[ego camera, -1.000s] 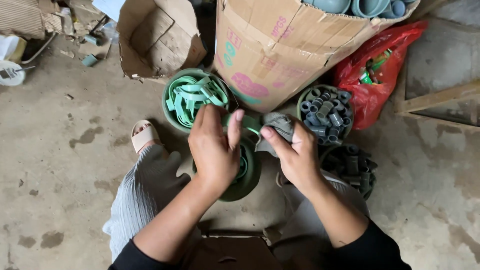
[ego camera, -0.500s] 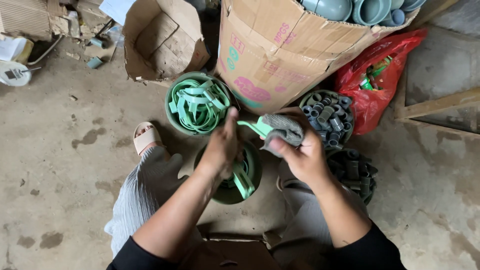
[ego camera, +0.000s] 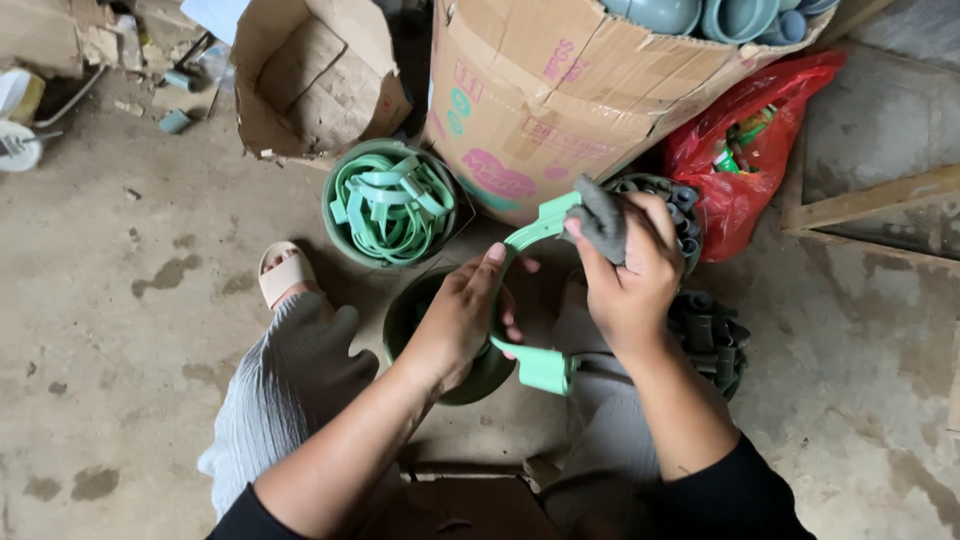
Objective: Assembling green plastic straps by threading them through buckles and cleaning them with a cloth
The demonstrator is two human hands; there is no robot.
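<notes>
Both hands (ego camera: 540, 300) closed — green clamp (ego camera: 520, 300)

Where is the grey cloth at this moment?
In the head view, right of centre: the right hand presses the grey cloth against the upper end of the green plastic clamp, before the cardboard box.

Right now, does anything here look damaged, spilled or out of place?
Mostly the boxes: the open cardboard box has torn, ragged flaps, and the large carton leans, its wall creased. Cardboard scraps litter the stained concrete floor. Nothing looks spilled.
</notes>
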